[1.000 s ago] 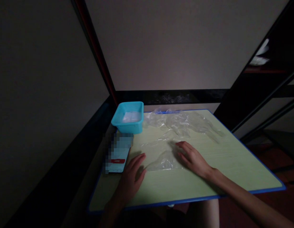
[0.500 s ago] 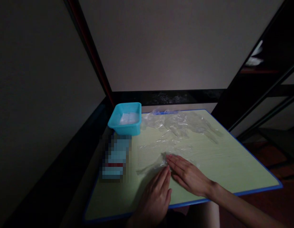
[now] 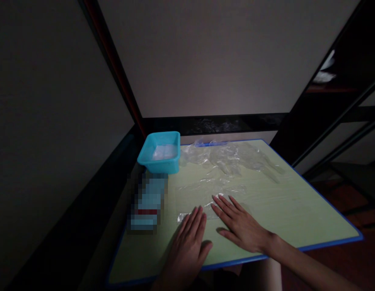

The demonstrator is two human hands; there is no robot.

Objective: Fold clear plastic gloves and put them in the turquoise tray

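Note:
A thin, clear plastic film (image 3: 193, 197), perhaps a bag or glove, lies spread on the pale green tabletop (image 3: 296, 214). My left hand (image 3: 189, 242) rests palm down at its near left edge, fingers extended. To the right, my right hand (image 3: 238, 222) lies flat with its fingers apart, fingertips touching the film's near right part. Neither hand grips anything. Some of the film's near edge is hidden under my fingers. Farther back, crumpled clear plastic pieces (image 3: 225, 157) are spread over the table's far side.
A turquoise plastic basin (image 3: 161, 166) with whitish material (image 3: 165, 152) inside stands at the far left corner. Nearer along the left edge lies a pixelated light-blue object (image 3: 149, 202). Blue trim edges the table, and a light wall panel (image 3: 211, 60) rises behind it.
My hands have moved apart, the left one shifting left. The fingers of my right hand have spread, and the film's near edge now lies flatter between the hands.

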